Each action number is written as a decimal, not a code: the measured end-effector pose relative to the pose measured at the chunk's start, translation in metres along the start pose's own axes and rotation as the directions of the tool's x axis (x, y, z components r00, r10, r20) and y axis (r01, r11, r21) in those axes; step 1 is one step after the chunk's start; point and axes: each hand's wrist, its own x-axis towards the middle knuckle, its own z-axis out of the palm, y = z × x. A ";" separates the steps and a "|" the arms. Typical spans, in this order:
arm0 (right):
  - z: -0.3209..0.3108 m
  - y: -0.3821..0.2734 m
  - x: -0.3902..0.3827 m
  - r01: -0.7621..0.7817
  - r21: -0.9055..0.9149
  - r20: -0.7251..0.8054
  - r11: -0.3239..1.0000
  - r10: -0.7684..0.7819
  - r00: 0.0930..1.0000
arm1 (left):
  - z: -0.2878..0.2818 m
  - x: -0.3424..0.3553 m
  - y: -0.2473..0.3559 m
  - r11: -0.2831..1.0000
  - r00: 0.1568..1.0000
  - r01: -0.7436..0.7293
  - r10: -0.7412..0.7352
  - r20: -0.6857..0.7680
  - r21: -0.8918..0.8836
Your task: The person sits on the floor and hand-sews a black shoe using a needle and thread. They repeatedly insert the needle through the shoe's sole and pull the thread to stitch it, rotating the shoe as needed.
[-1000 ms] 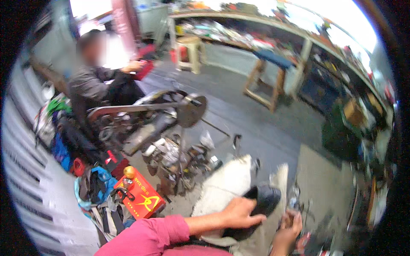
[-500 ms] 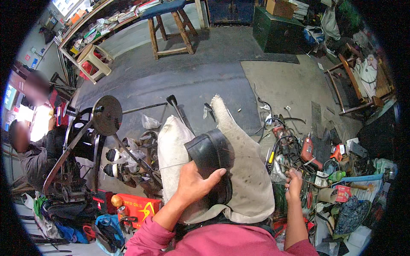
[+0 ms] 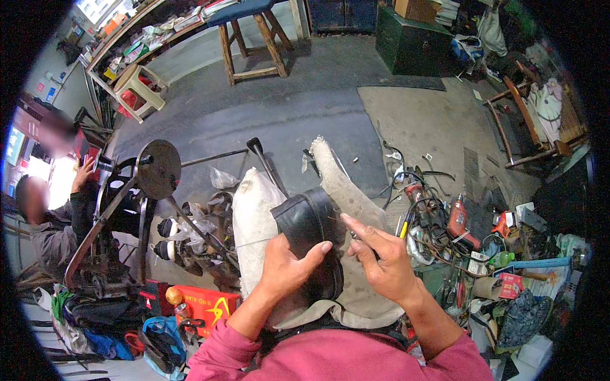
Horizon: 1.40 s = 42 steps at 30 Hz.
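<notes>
A black leather shoe [image 3: 308, 222] lies across my lap on a stained pale cloth apron [image 3: 254, 203]. My left hand [image 3: 286, 267] grips its near left side, thumb laid over the leather. Close to the shoe's right edge is my right hand [image 3: 384, 257], index finger stretched toward the leather and the other fingers curled in with the thumb. A thin, small sliver shows by that index fingertip, too fine to name. What the curled fingers hold is hidden.
At left stands a black iron machine with a round wheel [image 3: 159, 169], a person [image 3: 47, 235] beyond it. Shoes [image 3: 168, 238] lie beneath. Right of my lap are tangled cables, a red power tool [image 3: 456, 216] and a yellow-handled tool [image 3: 404, 228]. A wooden-legged stool [image 3: 254, 47] stands ahead.
My right hand has come from the tool pile at right over to the shoe's right edge. My left hand keeps its hold. The other person's hand has risen beside the machine.
</notes>
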 end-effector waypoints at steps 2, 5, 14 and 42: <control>0.003 0.000 0.002 0.007 -0.028 0.014 1.000 -0.007 1.000 | 0.000 0.000 0.002 0.999 1.000 0.030 -0.030 0.004 0.035; 0.006 0.003 0.000 -0.010 -0.031 0.005 0.999 0.011 1.000 | -0.002 0.001 0.006 0.999 0.998 0.048 -0.048 0.047 0.009; 0.009 0.002 0.002 -0.225 0.213 0.090 0.951 0.211 0.973 | -0.008 0.011 0.007 0.997 0.985 0.072 -0.067 0.160 -0.022; 0.025 -0.011 -0.015 -0.323 0.143 0.009 0.936 0.325 0.946 | -0.002 0.006 -0.008 0.955 0.988 -0.156 0.153 0.034 0.253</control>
